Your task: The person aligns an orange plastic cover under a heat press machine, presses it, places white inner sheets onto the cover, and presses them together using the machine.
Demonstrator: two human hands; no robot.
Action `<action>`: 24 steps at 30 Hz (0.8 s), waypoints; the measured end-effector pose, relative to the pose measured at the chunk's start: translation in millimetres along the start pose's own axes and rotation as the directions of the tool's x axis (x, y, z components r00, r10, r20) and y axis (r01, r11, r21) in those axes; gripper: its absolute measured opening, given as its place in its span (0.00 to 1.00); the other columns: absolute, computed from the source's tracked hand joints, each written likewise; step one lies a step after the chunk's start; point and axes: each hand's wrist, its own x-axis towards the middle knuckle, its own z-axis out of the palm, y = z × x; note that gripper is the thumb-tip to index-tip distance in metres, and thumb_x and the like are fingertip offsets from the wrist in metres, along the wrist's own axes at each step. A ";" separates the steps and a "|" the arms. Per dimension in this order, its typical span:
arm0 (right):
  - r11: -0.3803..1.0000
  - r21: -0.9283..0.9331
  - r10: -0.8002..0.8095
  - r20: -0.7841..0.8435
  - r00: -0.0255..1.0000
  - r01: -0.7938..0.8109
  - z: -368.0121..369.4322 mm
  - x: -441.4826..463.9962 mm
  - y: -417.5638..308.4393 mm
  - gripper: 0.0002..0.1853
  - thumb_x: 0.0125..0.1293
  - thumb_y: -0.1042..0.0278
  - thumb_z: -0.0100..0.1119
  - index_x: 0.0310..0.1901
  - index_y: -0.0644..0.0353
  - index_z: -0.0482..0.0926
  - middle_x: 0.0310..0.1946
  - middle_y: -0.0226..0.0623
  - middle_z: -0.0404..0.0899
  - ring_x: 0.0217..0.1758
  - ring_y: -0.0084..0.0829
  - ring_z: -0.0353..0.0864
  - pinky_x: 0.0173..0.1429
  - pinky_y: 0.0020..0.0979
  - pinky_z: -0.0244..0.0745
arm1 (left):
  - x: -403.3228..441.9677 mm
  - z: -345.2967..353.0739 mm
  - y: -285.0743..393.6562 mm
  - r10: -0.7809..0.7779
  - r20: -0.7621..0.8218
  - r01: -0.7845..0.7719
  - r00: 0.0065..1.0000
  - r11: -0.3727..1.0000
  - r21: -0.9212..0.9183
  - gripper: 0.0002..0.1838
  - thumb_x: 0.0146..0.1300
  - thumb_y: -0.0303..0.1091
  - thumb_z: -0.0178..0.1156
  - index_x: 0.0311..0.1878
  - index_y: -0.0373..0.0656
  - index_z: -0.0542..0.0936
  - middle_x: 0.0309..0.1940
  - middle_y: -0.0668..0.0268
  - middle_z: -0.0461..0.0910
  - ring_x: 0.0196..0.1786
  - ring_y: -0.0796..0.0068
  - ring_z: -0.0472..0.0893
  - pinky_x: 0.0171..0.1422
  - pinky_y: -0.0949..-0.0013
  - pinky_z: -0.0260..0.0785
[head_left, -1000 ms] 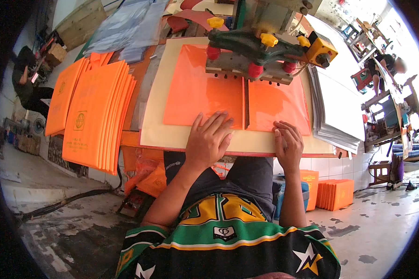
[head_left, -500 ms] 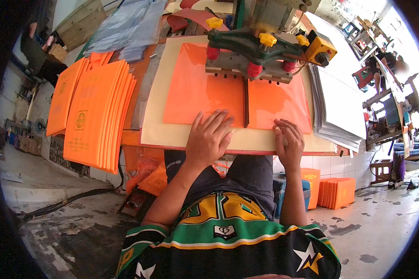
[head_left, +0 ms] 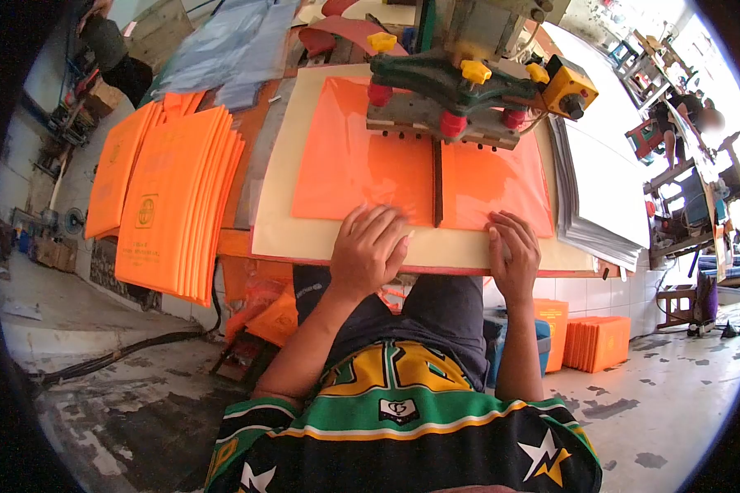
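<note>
An orange cover sheet (head_left: 345, 164) lies flat on a cream board (head_left: 278, 189), with a dark vertical bar (head_left: 438, 185) down its middle. Over its far part stands a green machine head (head_left: 448, 82) with yellow knobs and red feet. My left hand (head_left: 368, 246) rests at the sheet's near edge, left of the bar; its fingers are laid out, the tips slightly blurred, and it holds nothing. At the near right corner, my right hand (head_left: 514, 251) touches the sheet with slightly bent fingers and nothing in its grip.
Stacked orange covers (head_left: 173, 205) stand at the left of the table, with clear plastic sheets (head_left: 222, 57) behind. White sheets (head_left: 604, 181) are piled on the right. More orange covers (head_left: 596, 343) sit on the floor. One person (head_left: 111, 49) is far left, another (head_left: 682, 111) far right.
My left hand's fingers have drawn back slightly and bent a little more. My right hand has hardly moved. The person at the far left has moved further back and to the right.
</note>
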 end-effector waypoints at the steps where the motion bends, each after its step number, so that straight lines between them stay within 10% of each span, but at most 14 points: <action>1: 1.000 -0.007 0.002 0.001 1.000 -0.002 0.1 0.0 -0.1 0.06 0.76 0.72 0.68 0.42 0.65 0.91 0.54 0.45 0.95 0.65 0.49 0.91 0.72 0.48 0.83 | -0.1 -0.2 -0.5 -0.011 -0.003 0.011 1.000 1.000 -0.029 0.17 0.79 0.41 0.63 0.61 0.42 0.90 0.62 0.59 0.89 0.71 0.58 0.85 0.84 0.44 0.67; 10: 0.999 0.025 0.043 -0.028 0.999 -0.043 4.3 -8.5 9.4 0.22 0.74 0.70 0.71 0.66 0.63 0.82 0.64 0.50 0.89 0.72 0.54 0.86 0.77 0.52 0.78 | 3.6 -1.9 0.4 -0.017 -0.069 0.014 0.997 0.999 -0.045 0.21 0.78 0.43 0.66 0.66 0.41 0.83 0.68 0.55 0.86 0.77 0.52 0.81 0.84 0.42 0.67; 24: 0.999 0.022 0.038 0.014 0.999 -0.039 1.6 -9.3 12.0 0.23 0.74 0.69 0.71 0.68 0.64 0.81 0.68 0.50 0.87 0.76 0.54 0.83 0.80 0.53 0.76 | 5.6 -2.8 2.6 -0.114 -0.018 0.112 0.993 0.990 -0.081 0.27 0.80 0.48 0.67 0.70 0.42 0.73 0.82 0.51 0.75 0.88 0.51 0.69 0.92 0.39 0.56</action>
